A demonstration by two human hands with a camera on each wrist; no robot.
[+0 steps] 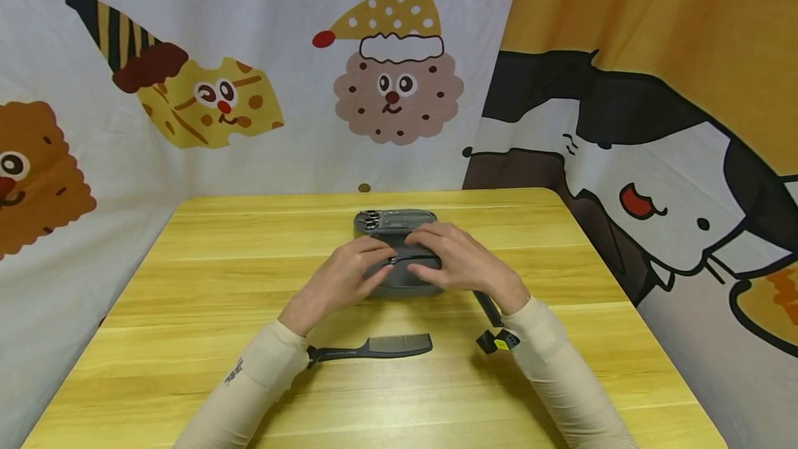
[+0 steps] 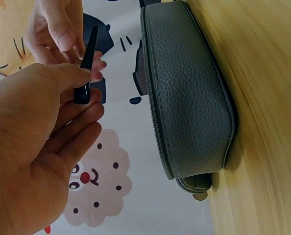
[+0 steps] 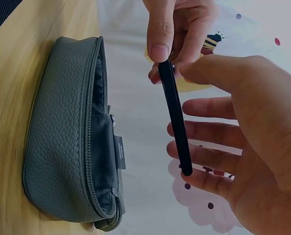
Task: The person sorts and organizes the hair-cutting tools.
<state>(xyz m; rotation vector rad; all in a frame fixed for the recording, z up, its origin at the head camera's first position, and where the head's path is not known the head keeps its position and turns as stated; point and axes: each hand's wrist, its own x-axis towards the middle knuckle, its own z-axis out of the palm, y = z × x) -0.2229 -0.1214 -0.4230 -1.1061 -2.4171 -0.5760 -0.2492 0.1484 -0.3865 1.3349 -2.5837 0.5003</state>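
A slim black tapered tool [image 3: 175, 117] is held up above an unzipped grey leather-look case [image 2: 189, 93]; its exact kind cannot be told. My left hand [image 1: 346, 274] pinches one end between thumb and fingers. Near the same tool, my right hand [image 1: 464, 262] has its thumb by the pinched end and its fingers stretched out behind the length, loosely spread. In the head view the case's lid is folded back to the far side, and scissors [image 1: 372, 219] with other thin metal tools lie in it. The dark lining shows in the right wrist view.
A black handled comb [image 1: 399, 353] lies on the wooden table [image 1: 224, 310] nearer me. Another long black item [image 1: 488, 308] lies beside my right wrist. A small black block with yellow [image 1: 501, 344] sits by the right cuff. A printed curtain [image 1: 249, 172] hangs behind.
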